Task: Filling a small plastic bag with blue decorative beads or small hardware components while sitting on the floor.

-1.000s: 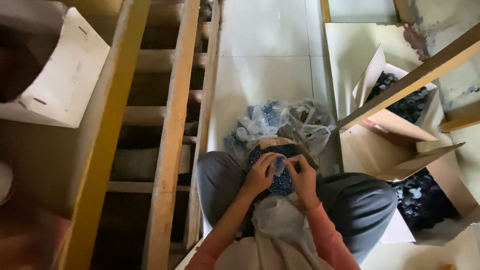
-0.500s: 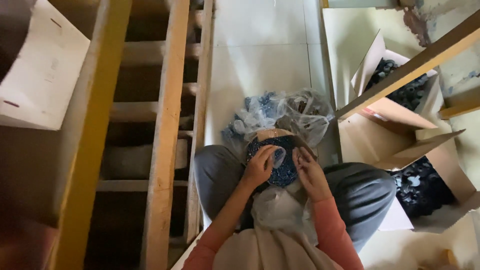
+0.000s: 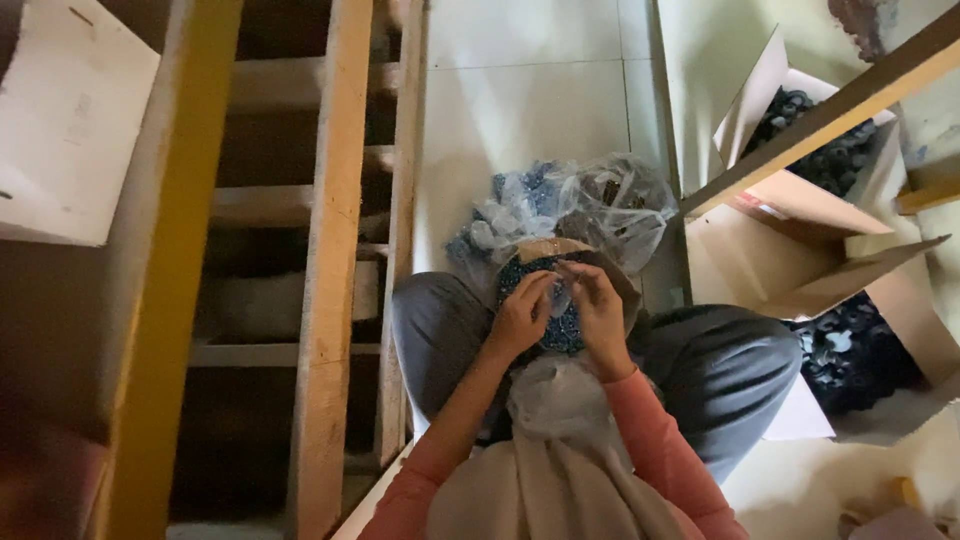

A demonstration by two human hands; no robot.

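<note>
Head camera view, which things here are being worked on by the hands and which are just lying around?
In hand:
left hand
right hand
small clear bag pinched between them
bowl of blue parts in the lap

Lying about:
plastic bags on the floor
cardboard boxes of dark parts
wooden rack

Soft daylight falls on the white floor [image 3: 520,110], which is the brightest part. The left side is dim and blurred; wide-angle distortion bends the edges.

Dark blue small parts [image 3: 562,335], clear plastic bags [image 3: 610,205], brown cardboard boxes [image 3: 790,250], grey trousers [image 3: 730,375], salmon sleeves [image 3: 655,450]
</note>
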